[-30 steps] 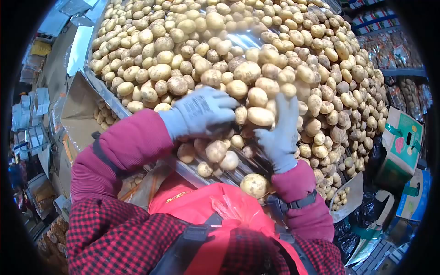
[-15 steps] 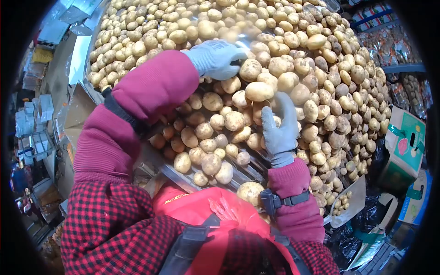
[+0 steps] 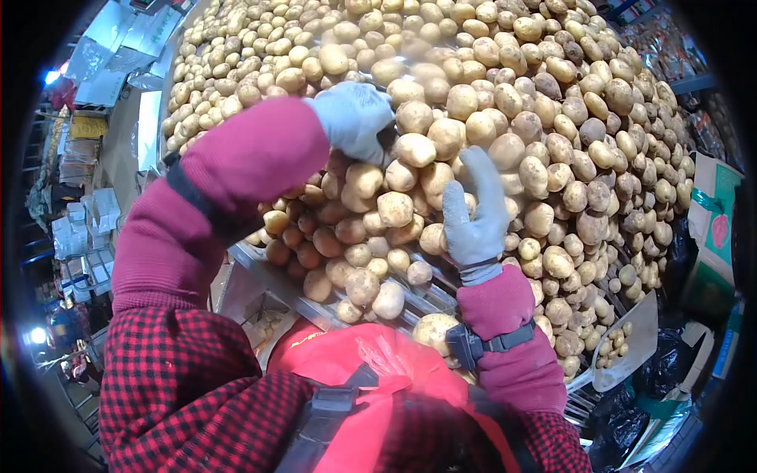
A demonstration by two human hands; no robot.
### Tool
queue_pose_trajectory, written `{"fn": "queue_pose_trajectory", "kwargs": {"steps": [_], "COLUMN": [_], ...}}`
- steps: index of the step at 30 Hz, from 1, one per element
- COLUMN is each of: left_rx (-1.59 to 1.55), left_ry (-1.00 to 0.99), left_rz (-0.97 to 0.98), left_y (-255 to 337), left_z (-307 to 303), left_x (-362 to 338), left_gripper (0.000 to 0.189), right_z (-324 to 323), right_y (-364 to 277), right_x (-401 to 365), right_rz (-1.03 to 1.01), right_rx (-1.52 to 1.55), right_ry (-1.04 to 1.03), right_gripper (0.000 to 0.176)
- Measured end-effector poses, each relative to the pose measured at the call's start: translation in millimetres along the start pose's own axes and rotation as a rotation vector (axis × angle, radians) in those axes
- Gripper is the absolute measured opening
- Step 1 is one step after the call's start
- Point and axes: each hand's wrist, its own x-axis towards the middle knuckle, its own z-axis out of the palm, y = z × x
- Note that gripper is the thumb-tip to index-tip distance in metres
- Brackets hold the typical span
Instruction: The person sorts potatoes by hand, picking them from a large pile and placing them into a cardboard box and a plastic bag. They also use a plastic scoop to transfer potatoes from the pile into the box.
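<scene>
A broad heap of potatoes (image 3: 415, 150) fills the middle of the view. My left hand (image 3: 355, 118), in a pale grey-blue glove, bends over the left part of the heap. A dark gap shows between its fingers and thumb, and the fingertips are partly hidden against the potatoes. My right hand (image 3: 477, 217), in a matching glove, lies palm up on the heap's near side. Its thumb stands apart from the fingers, beside a knobbly potato (image 3: 436, 183), and nothing lies in the palm. Nearer my body, a large potato (image 3: 434, 333) rests by my right wrist.
A metal rack edge (image 3: 315, 311) runs along the heap's near side. At the right are a scoop-like tray (image 3: 631, 355) with small potatoes, a green and white carton (image 3: 714, 229) and black plastic bags (image 3: 670, 363). White boxes (image 3: 106, 39) stand at the far left.
My left hand has drawn left and its fingers have curled more. Potatoes between the hands have shifted, and several have rolled lower. My right hand stays nearly in place, its palm turned upward.
</scene>
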Motion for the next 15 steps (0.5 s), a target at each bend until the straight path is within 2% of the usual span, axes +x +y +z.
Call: {"fn": "queue_pose_trajectory", "kwargs": {"steps": [1, 3, 4, 5, 7, 8, 9, 11, 13, 14, 15], "left_rx": [0.11, -0.028, -0.107, -0.108, -0.257, -0.302, -0.338, -0.396, -0.618, -0.752, -0.882], "left_ry": [0.038, 0.276, 0.227, 0.228, 0.474, 0.426, 0.55, 0.646, 0.656, 0.732, 0.806], "left_rz": [-0.042, 0.006, -0.024, -0.023, 0.105, 0.074, 0.118, 0.106, 0.076, 0.108, 0.134], "left_y": [14.1, 12.0, 13.1, 10.6, 11.6, 12.2, 15.6, 19.1, 26.3, 27.7, 28.7], "left_z": [-1.5, 23.4, 26.5, 32.9, 46.0, 49.3, 57.4, 71.1, 69.6, 82.1, 96.6], "left_x": [-13.8, -27.0, -29.3, -27.2, -28.5, -27.0, -27.3, -31.4, -57.4, -69.2, -85.6], "left_gripper": [0.055, 0.062, 0.065, 0.065, 0.064, 0.063, 0.054, 0.054, 0.06, 0.06, 0.061], "right_z": [0.8, 0.9, 0.0, 0.1, 1.3, 2.8, 3.9, 5.9, 7.0, 8.9, 8.8], "right_y": [0.9, 2.0, 1.9, 1.8, 3.2, 5.1, 5.5, 6.1, 7.7, 10.6, 12.2], "right_x": [-1.2, -1.7, -1.3, -0.4, -2.0, -1.9, -1.4, 0.7, 1.5, -2.1, -1.9], "right_rz": [-0.021, -0.03, -0.041, -0.052, -0.066, -0.058, -0.05, -0.071, -0.085, 0.033, 0.008], "right_rx": [-0.008, 0.019, 0.035, 0.047, 0.045, 0.063, 0.084, 0.117, 0.101, 0.195, 0.166], "right_ry": [0.001, -0.006, -0.01, -0.01, -0.019, -0.013, -0.011, -0.019, -0.027, -0.034, -0.032], "right_gripper": [0.045, 0.044, 0.043, 0.043, 0.042, 0.041, 0.04, 0.038, 0.037, 0.037, 0.038]}}
